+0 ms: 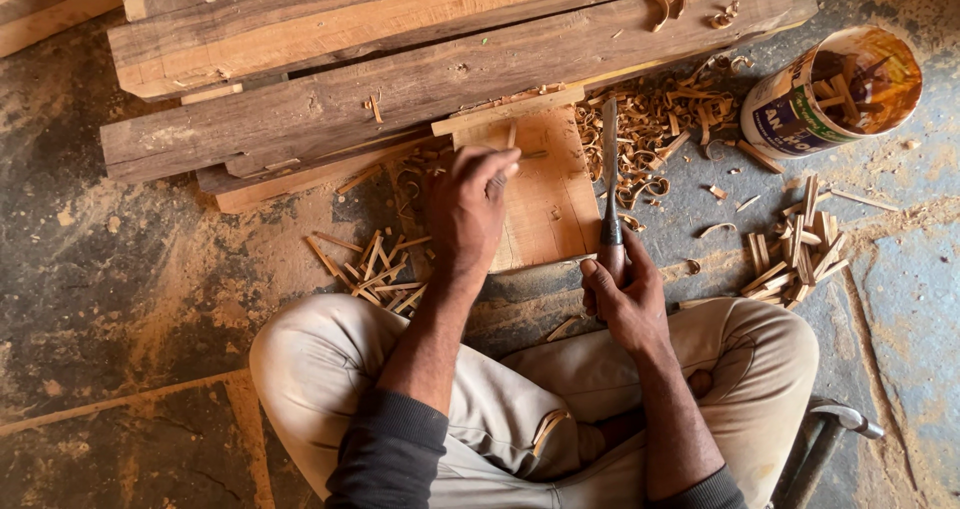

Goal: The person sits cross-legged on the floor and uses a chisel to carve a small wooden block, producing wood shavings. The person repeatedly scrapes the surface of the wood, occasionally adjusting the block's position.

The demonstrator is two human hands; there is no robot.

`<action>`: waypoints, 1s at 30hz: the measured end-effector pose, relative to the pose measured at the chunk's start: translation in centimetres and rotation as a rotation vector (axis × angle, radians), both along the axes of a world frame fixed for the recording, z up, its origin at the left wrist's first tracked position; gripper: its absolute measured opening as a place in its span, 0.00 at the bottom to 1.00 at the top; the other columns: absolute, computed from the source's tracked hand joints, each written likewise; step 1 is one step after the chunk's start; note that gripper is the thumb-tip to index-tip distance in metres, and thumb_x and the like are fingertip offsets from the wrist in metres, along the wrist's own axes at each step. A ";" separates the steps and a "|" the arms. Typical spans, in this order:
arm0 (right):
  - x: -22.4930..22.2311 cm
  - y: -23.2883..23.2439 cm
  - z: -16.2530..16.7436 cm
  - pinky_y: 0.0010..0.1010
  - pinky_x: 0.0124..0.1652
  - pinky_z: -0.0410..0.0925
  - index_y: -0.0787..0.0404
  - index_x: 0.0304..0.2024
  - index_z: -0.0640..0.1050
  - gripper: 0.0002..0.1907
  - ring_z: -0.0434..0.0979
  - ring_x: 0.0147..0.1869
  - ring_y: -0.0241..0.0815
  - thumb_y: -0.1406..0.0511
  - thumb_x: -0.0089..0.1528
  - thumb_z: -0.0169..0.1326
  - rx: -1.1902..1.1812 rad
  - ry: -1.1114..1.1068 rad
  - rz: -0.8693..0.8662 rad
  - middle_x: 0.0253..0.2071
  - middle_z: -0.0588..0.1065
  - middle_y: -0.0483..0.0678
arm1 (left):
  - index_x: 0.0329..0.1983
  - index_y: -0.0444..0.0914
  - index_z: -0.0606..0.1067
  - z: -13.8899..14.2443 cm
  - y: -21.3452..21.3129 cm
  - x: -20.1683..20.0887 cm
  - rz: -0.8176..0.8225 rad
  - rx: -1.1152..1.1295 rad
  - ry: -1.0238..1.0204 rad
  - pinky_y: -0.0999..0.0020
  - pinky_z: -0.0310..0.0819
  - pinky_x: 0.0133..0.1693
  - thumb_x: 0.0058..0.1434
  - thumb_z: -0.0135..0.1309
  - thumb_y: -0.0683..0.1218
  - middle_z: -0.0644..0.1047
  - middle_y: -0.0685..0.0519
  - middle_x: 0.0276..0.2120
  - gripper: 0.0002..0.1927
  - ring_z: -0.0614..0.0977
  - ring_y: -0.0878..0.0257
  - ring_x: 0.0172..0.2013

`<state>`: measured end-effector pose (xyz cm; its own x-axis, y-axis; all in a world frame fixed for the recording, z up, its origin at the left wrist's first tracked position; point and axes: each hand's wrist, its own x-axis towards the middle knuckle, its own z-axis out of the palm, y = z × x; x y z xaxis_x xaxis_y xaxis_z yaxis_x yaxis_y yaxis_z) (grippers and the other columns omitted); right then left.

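I sit cross-legged on the floor facing a flat wooden board (pixel 555 194) that rests against a stack of rough beams. My left hand (pixel 468 209) lies on the board's left side and pinches a thin wooden stick (pixel 512 139) against it. My right hand (pixel 625 294) grips the wooden handle of a chisel (pixel 610 184). Its steel blade points away from me along the board's right edge.
Heavy timber beams (pixel 420 79) lie across the far side. Wood shavings (pixel 665 129) pile right of the board. Small cut sticks sit in heaps at left (pixel 375 269) and right (pixel 800 254). A tipped tin can (pixel 835 94) holds sticks. A hammer (pixel 830 429) lies by my right knee.
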<state>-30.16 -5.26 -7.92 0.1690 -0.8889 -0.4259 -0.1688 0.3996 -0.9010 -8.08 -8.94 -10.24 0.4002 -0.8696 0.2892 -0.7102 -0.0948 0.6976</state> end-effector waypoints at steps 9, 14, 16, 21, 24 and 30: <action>0.0 0.1 0.3 0.27 0.24 0.67 0.57 0.75 0.59 0.41 0.72 0.26 0.33 0.63 0.62 0.59 -0.011 -0.005 0.013 0.28 0.72 0.45 | 0.59 0.56 0.79 -1.3 -0.3 0.1 -0.068 0.026 -0.412 0.41 0.60 0.59 0.62 0.63 0.54 0.75 0.55 0.59 0.21 0.78 0.58 0.53; -0.2 0.4 0.7 0.27 0.25 0.70 0.57 0.74 0.61 0.40 0.74 0.27 0.33 0.62 0.61 0.60 0.008 0.068 0.007 0.31 0.74 0.44 | 0.60 0.51 0.78 -1.4 -0.4 0.2 -0.142 0.035 -0.381 0.39 0.58 0.57 0.62 0.65 0.54 0.76 0.55 0.56 0.23 0.77 0.57 0.54; -0.5 0.6 0.9 0.26 0.26 0.69 0.58 0.74 0.62 0.40 0.74 0.28 0.32 0.62 0.61 0.61 -0.020 0.024 0.004 0.31 0.74 0.43 | 0.59 0.51 0.78 -1.5 -0.5 0.3 -0.150 0.041 -0.357 0.42 0.59 0.58 0.61 0.65 0.52 0.78 0.58 0.53 0.22 0.77 0.58 0.54; -1.1 1.3 1.1 0.26 0.24 0.66 0.57 0.75 0.61 0.42 0.71 0.26 0.31 0.61 0.60 0.61 -0.014 0.036 -0.007 0.28 0.73 0.43 | 0.54 0.52 0.81 -1.8 -1.0 1.0 -0.157 0.019 -0.276 0.44 0.58 0.60 0.58 0.67 0.49 0.81 0.61 0.45 0.19 0.78 0.61 0.50; -1.1 1.3 1.1 0.25 0.25 0.65 0.59 0.74 0.63 0.41 0.71 0.27 0.31 0.61 0.60 0.62 -0.027 0.045 0.010 0.29 0.73 0.42 | 0.55 0.53 0.81 -1.7 -1.2 1.5 -0.207 0.027 -0.191 0.48 0.59 0.61 0.58 0.67 0.50 0.81 0.61 0.45 0.20 0.77 0.60 0.51; -1.4 1.5 0.5 0.26 0.28 0.69 0.59 0.73 0.64 0.41 0.73 0.29 0.31 0.59 0.60 0.63 -0.083 0.170 0.066 0.31 0.75 0.43 | 0.51 0.53 0.83 -0.6 -1.0 1.6 -0.184 0.067 -0.207 0.42 0.52 0.60 0.53 0.70 0.52 0.78 0.59 0.47 0.20 0.75 0.59 0.53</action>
